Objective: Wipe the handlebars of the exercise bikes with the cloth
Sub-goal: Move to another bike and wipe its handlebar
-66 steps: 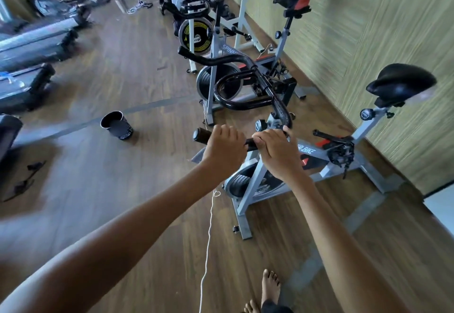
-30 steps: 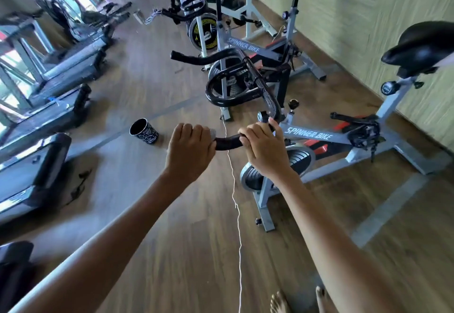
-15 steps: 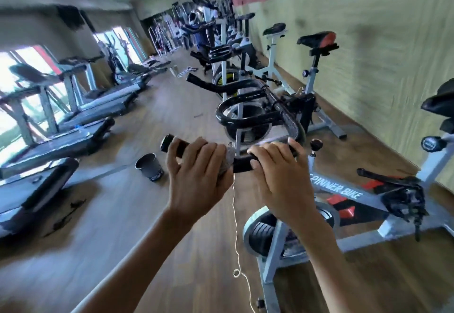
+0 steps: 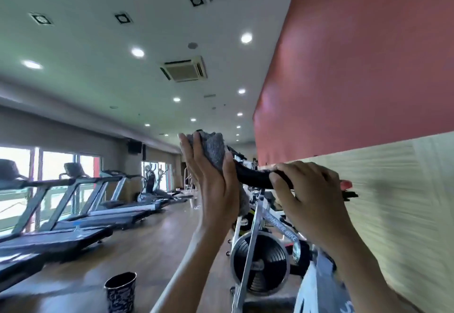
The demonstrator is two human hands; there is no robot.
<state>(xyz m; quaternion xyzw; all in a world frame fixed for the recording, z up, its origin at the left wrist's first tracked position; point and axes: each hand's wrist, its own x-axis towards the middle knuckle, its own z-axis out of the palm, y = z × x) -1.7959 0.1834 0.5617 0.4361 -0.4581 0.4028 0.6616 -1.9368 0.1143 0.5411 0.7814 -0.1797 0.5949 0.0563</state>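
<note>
Left hand (image 4: 211, 185) is up at the tip of the black handlebar (image 4: 253, 177), fingers wrapped round the grey cloth (image 4: 215, 150), pressing it on the bar end. Right hand (image 4: 312, 197) grips the same bar further along, fingers clamped on it. Flywheel (image 4: 260, 261) sits below, patterned bin (image 4: 120, 293) on the floor, treadmills (image 4: 73, 214) off left.

The cloth (image 4: 215, 149) is grey, nubbly fabric; the handlebar (image 4: 253, 177) matt black foam or rubber; the bike frame (image 4: 255, 229) glossy metal; the floor (image 4: 147, 246) smooth wood.
</note>
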